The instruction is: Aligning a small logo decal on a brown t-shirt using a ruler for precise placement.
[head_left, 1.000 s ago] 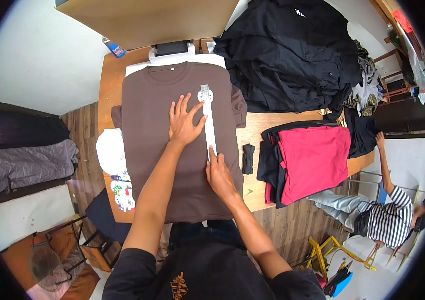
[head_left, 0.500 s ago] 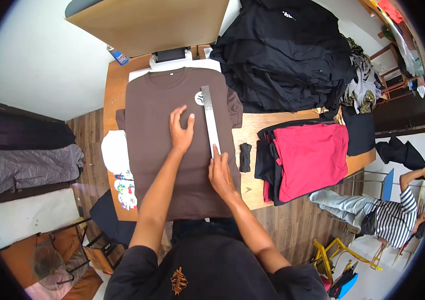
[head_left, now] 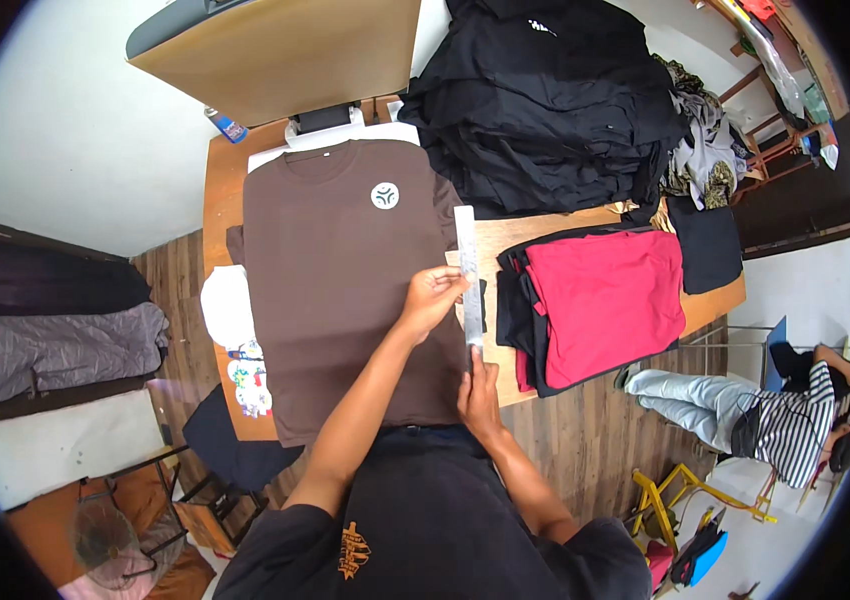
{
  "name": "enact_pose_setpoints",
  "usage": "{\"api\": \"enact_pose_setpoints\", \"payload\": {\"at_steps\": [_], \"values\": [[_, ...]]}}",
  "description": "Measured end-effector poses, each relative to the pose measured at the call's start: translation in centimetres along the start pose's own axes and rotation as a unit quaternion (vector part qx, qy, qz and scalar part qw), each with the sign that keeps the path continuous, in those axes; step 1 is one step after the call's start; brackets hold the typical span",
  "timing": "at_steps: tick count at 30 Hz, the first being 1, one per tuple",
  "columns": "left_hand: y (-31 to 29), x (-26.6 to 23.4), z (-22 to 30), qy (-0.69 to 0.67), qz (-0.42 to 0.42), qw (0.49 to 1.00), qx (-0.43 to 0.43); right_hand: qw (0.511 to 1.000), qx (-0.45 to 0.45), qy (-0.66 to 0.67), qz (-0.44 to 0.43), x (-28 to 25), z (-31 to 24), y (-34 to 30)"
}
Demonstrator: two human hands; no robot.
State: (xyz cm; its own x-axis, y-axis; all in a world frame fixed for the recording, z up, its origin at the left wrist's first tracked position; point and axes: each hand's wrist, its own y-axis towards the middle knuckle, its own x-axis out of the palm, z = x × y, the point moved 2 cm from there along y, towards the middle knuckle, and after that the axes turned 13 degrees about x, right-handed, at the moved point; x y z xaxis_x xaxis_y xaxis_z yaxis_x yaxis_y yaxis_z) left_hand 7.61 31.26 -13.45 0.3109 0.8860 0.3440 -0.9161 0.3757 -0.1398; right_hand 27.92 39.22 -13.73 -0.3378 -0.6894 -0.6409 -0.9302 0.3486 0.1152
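A brown T-shirt (head_left: 335,270) lies flat, neckline away from me, over the white lower plate (head_left: 405,132) of what looks like a heat press. On its chest, right of the middle, is a round white emblem (head_left: 385,196) with dark marks. My right hand (head_left: 480,395) grips the near end of a metal ruler (head_left: 472,318), held lengthwise along the shirt's right edge. The fingers of my left hand (head_left: 433,298) are closed on the ruler about halfway along. Partly hidden behind the ruler is a small black bundle (head_left: 485,300).
The press's raised upper plate (head_left: 285,65) stands at the back. Red and black folded garments (head_left: 605,300) are stacked at right, behind them a large black garment heap (head_left: 555,110). A blue can (head_left: 226,126) stands far left. A person in a striped top (head_left: 795,420) is beyond the table.
The ruler has moved right and toward me, off the emblem to the shirt's side. My left hand, open over the shirt before, has closed on it. The view has shifted slightly.
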Motion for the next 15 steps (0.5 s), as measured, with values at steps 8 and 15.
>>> {"api": "enact_pose_setpoints", "payload": {"at_steps": [8, 15], "values": [[3.3, -2.0, 1.8, 0.083, 0.091, 0.990, 0.062, 1.000, 0.002, -0.014, 0.006, -0.5, 1.4, -2.0], [5.1, -9.8, 4.1, 0.551, 0.025, 0.810, 0.200, 0.999, 0.043, 0.006, 0.024, 0.5, 1.3, 1.0]]}}
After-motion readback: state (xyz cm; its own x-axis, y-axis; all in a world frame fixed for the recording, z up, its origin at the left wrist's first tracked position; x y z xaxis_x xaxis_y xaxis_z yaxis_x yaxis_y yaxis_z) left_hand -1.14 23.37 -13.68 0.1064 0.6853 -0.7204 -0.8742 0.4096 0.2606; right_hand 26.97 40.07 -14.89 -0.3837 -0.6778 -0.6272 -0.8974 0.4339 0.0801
